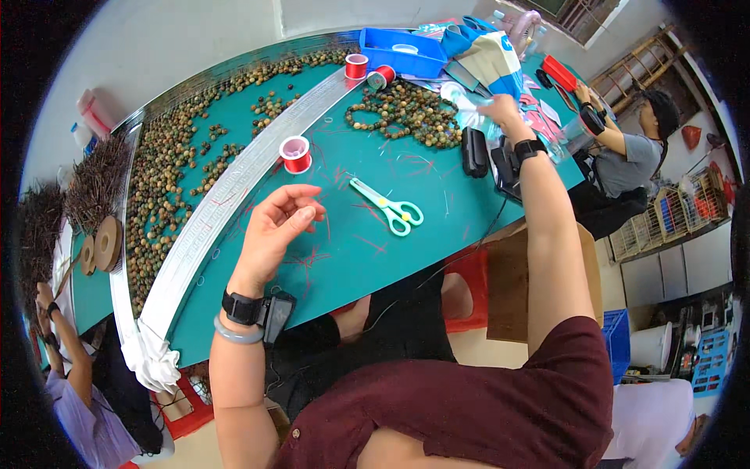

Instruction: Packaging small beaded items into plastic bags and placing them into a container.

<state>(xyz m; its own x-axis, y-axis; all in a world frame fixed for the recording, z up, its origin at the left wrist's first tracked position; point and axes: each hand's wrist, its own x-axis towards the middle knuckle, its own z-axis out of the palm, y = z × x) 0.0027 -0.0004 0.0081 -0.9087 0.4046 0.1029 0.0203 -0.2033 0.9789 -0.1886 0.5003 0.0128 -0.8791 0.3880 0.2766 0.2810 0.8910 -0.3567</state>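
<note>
My left hand [283,228] hovers over the green table with loosely curled fingers, thumb apart, and nothing visible in it. Just beyond it stands a spool of red thread [297,156]. Green-handled scissors [387,207] lie to its right, blades pointing away to the left. My right hand [506,113] reaches to the far right, its fingers bunched at a crumpled clear plastic bag [461,100]. Whether they grip the bag or something else is not clear. A heap of strung brown-green beads [410,117] lies left of that hand. Red thread scraps [308,262] are scattered about.
A silvery strip [250,172] divides off many loose beads [160,180]. Two more red spools [356,67] stand by a blue tray [398,53]. A black case [474,152] lies below my right hand. Co-workers sit at left [86,414] and right [629,160].
</note>
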